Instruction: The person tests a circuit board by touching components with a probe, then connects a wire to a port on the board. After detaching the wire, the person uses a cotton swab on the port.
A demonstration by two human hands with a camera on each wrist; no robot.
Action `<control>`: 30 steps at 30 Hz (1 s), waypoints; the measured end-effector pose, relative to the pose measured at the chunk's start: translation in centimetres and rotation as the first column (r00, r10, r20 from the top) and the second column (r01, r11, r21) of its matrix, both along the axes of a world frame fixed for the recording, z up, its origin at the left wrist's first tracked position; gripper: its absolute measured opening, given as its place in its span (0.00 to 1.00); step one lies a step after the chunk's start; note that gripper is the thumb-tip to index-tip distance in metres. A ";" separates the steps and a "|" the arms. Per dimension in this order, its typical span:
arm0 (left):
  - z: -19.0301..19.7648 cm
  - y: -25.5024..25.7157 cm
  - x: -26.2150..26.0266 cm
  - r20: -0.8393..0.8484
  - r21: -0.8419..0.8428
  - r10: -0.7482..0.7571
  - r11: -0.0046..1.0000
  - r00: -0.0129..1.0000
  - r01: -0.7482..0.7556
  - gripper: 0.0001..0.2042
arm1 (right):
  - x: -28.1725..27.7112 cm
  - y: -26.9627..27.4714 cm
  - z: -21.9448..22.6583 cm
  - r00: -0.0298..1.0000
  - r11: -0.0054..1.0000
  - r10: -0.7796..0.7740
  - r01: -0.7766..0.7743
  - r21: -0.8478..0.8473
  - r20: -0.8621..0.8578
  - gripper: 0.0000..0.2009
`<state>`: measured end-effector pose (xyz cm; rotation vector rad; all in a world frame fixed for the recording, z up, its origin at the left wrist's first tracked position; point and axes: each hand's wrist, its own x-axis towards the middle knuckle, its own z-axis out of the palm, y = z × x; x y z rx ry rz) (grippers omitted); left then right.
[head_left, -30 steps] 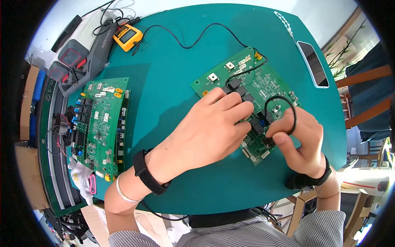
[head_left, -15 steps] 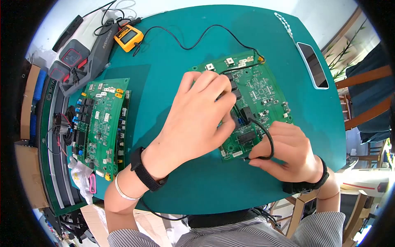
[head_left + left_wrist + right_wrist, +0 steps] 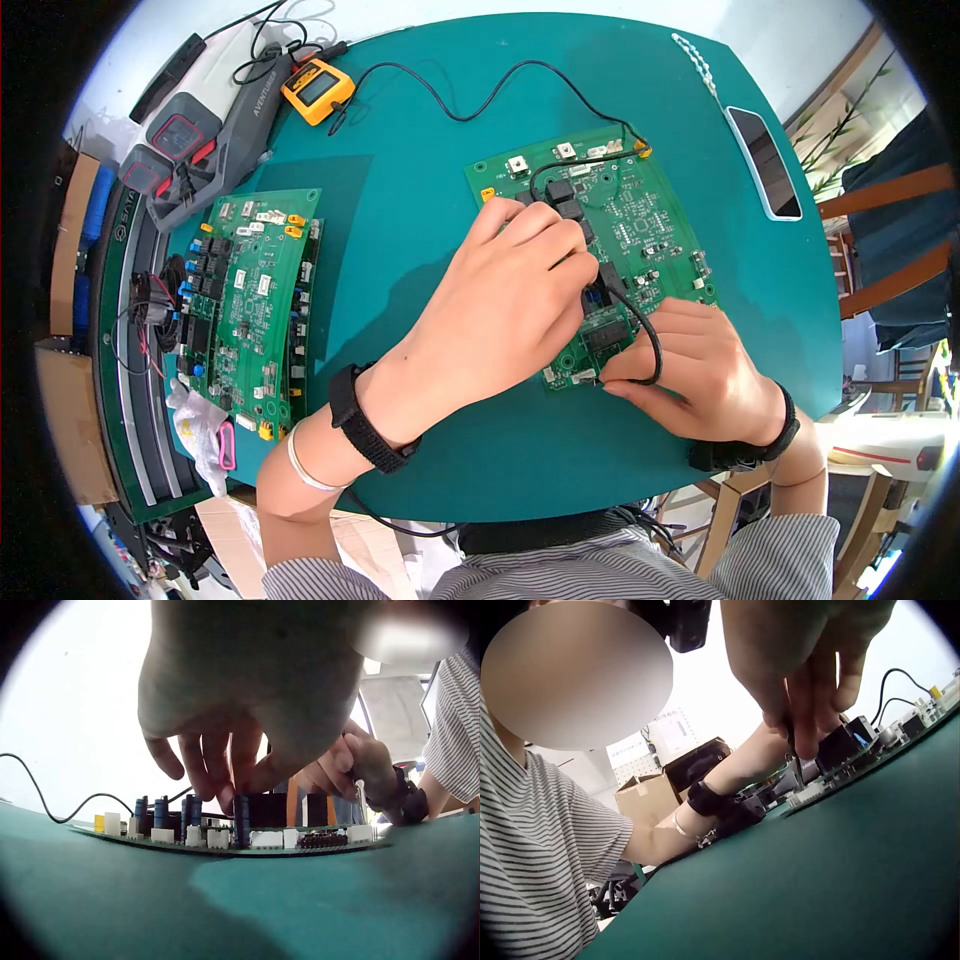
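Note:
A green circuit board with relays, capacitors and white connectors lies flat on the mat. My left hand arches over its left side, fingers curled down and gripping it among the relays. In the left wrist view, fingertips meet the top of a blue capacitor. At the board's front corner, my right hand pinches a slim black probe. Its metal tip points down at a white connector on the board's edge. A black cable loops over the right fingers; part of its run is hidden under the left hand.
More green boards stand stacked at the left. A yellow meter sits at the back left, its cable crossing the green mat. Grey tool cases stand behind the stack. A phone with a beaded strap lies at right.
The board has turned and shifted left under my left hand, then moved slightly right. My right hand has moved down to the front corner, bringing the probe to the white connector.

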<state>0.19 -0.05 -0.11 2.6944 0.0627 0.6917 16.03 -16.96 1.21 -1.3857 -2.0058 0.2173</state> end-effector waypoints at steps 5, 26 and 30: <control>0.2 0.0 -0.1 -0.020 -0.022 0.028 0.999 0.999 -0.028 0.07 | 0.2 0.1 0.1 0.999 1.000 0.014 -0.014 0.005 0.031 0.08; -0.4 0.2 -0.3 0.116 -0.073 0.222 0.974 0.968 -0.214 0.10 | -0.3 4.4 0.1 0.941 0.919 0.310 -0.333 0.213 0.132 0.11; 0.0 0.0 -0.4 0.058 -0.096 0.240 0.968 0.969 -0.234 0.14 | 0.1 5.4 -1.1 0.936 0.930 0.353 -0.349 0.110 -0.014 0.10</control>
